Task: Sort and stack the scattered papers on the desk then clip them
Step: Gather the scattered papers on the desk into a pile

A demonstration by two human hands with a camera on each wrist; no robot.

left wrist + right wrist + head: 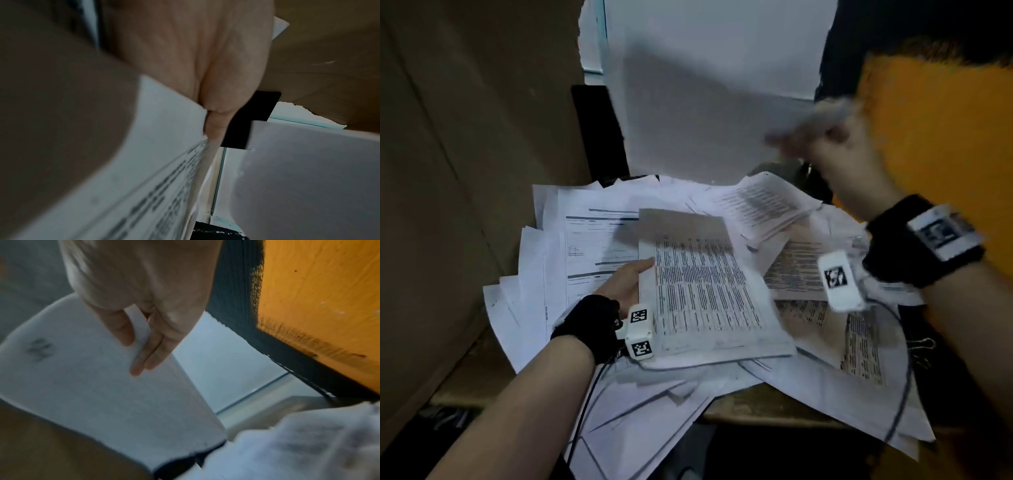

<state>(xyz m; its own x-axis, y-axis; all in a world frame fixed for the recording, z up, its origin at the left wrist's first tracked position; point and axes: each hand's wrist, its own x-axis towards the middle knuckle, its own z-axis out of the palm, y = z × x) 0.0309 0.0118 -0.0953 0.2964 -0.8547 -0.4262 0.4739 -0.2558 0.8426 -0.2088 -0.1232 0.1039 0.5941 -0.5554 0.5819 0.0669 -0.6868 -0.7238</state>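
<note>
The left hand point(625, 286) holds a stack of printed papers point(705, 291) (dense table rows, white margins) by its left edge above the littered tabletop point(739, 407), grip closed on it. The right hand point(835, 147) pinches a blank-backed sheet point(688, 113), raised upright behind.

I count two hands: the left hand point(625, 284) and the right hand point(835, 150), each wearing one black wrist strap. One lifted sheet point(709, 113) is raised; one printed stack point(709, 287) is held. A loose heap of scattered papers point(544, 274) covers the bench point(739, 407); I cannot count its overlapping sheets. I see at least one binder clip point(923, 344) at the heap's right edge, and four white marker blocks.
</note>
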